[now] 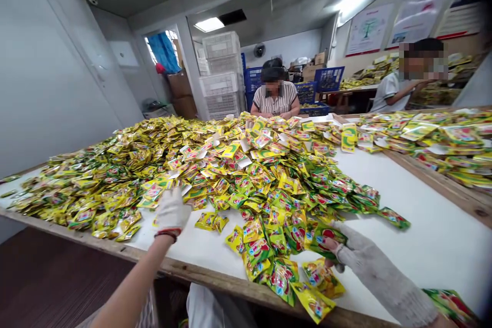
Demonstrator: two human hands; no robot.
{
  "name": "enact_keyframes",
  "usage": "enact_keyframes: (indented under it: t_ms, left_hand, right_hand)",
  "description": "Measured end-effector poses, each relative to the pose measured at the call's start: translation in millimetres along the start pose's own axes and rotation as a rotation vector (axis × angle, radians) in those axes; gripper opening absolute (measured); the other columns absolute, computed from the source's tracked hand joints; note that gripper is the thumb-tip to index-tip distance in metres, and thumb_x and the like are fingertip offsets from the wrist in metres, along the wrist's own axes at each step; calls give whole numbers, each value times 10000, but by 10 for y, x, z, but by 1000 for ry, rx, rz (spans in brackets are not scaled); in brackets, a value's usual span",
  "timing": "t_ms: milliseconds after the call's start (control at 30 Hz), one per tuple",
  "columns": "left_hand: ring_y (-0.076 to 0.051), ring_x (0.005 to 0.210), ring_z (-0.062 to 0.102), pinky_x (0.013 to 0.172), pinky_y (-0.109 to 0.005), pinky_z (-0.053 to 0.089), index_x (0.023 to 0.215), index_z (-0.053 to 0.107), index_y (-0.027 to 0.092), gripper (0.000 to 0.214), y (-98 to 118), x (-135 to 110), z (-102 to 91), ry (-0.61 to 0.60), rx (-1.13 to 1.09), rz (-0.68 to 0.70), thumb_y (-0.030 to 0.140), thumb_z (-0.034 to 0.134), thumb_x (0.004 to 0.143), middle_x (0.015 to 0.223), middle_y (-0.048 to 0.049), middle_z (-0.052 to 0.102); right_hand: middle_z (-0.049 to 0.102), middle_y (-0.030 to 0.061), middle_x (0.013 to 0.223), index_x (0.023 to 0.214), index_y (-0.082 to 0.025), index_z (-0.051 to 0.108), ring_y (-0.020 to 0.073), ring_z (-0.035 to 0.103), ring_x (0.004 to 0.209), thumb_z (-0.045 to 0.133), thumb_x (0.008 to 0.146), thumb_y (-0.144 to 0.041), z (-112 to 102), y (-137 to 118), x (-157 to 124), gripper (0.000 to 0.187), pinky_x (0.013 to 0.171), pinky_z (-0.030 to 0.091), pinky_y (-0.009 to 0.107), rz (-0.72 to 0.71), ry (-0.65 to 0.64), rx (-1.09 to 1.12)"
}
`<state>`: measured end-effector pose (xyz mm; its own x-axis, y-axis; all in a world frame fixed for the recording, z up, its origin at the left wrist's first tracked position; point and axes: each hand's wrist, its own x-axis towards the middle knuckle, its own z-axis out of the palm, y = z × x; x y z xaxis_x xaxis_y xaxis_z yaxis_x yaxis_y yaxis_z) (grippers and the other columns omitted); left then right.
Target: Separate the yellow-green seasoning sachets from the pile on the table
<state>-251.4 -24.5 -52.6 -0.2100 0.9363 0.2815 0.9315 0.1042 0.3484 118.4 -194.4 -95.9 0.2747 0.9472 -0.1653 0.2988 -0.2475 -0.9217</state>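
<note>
My left hand (172,211), in a white knit glove with a red band at the wrist, reaches palm down to the near edge of the heap. Its fingers are stretched forward beside a yellow-green flat card (154,192); I cannot see anything gripped in them. My right hand (340,250), in a glove with bare fingertips, is closed on a green-and-yellow snack packet (320,238) with a red fruit picture. Below it, loose yellow packets (313,301) lie by the table's front edge. The big heap of packets (269,205) spreads between and beyond both hands.
A wooden rim (180,269) edges the white table (418,220). More flat cards (446,138) lie beyond a wooden divider at right. One person (275,100) sits across the table, another person (388,95) at far right. White crates (221,74) are stacked behind.
</note>
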Motion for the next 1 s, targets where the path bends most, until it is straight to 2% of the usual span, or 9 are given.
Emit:
enact_keyframes:
  t_ms: [100, 200, 300, 400, 533, 600, 700, 833, 1000]
  left_hand:
    - [-407, 1190, 415, 944, -570, 361, 1189, 441, 80, 676, -419, 237, -32, -41, 49, -162, 452, 547, 634, 1209, -255, 457]
    - [-321, 1138, 483, 963, -512, 400, 1181, 426, 121, 692, -421, 161, -30, -121, -174, -185, 506, 564, 622, 1168, -188, 522]
    - [-132, 1043, 557, 969, -313, 478, 1160, 419, 182, 633, -9, -214, -18, -298, -615, -20, 544, 549, 658, 1151, -74, 572]
    - [-84, 952, 598, 934, -262, 511, 1094, 467, 188, 510, 603, -779, 36, -700, -1165, 77, 435, 606, 670, 1149, -69, 595]
    - [-125, 1016, 612, 941, -276, 525, 1192, 435, 210, 625, 1197, -1399, 135, -968, -1307, 101, 362, 664, 632, 1240, -90, 564]
    - [-158, 1146, 570, 991, -309, 510, 1325, 296, 241, 800, 1305, -1513, 159, -912, -1195, 152, 401, 664, 633, 1329, -97, 497]
    - [-216, 1354, 386, 1139, -421, 388, 1422, 102, 266, 1014, 1332, -1500, 145, -536, -875, 416, 506, 661, 611, 1456, -105, 329]
    - [-272, 1394, 285, 1226, -542, 142, 1325, 371, 345, 838, 1371, -1491, 107, -288, -315, 874, 482, 702, 567, 1393, -24, 425]
    - [-180, 1174, 495, 993, -328, 462, 1177, 516, 263, 508, 1418, -1578, 239, -260, -130, 764, 416, 563, 695, 1283, -45, 495]
  right_hand:
    - [641, 101, 1069, 1205, -139, 517, 134, 635, 795, 574, 694, -500, -2, 28, -16, 628, 647, 546, 224, -72, 81, 34]
    - [640, 95, 1082, 1215, -153, 530, 149, 625, 907, 591, 690, -485, 70, -44, -56, 624, 713, 550, 227, -81, 104, 110]
    - [652, 87, 1006, 1246, -159, 486, 115, 612, 797, 596, 697, -498, 207, -159, -104, 655, 637, 521, 197, -49, 59, 258]
    - [644, 60, 944, 1213, -183, 467, 72, 581, 703, 616, 697, -506, 385, -277, -180, 627, 588, 489, 170, -3, -78, 546]
    - [641, 64, 953, 1233, -205, 424, 90, 608, 730, 591, 735, -494, 460, -370, -276, 599, 646, 521, 218, 3, -257, 821]
    - [641, 78, 1001, 1238, -187, 440, 109, 620, 794, 584, 740, -491, 365, -356, -304, 601, 702, 536, 241, -27, -210, 795]
    - [634, 86, 1066, 1200, -150, 516, 119, 610, 880, 609, 723, -471, 149, -287, -336, 582, 803, 537, 248, -103, -49, 558]
    - [630, 68, 1112, 1196, -162, 554, 126, 604, 946, 600, 731, -447, -15, -234, -364, 547, 866, 527, 251, -184, -23, 290]
    - [618, 78, 1135, 1198, -166, 543, 125, 596, 970, 529, 767, -512, -61, -217, -366, 554, 876, 518, 240, -187, 252, 143]
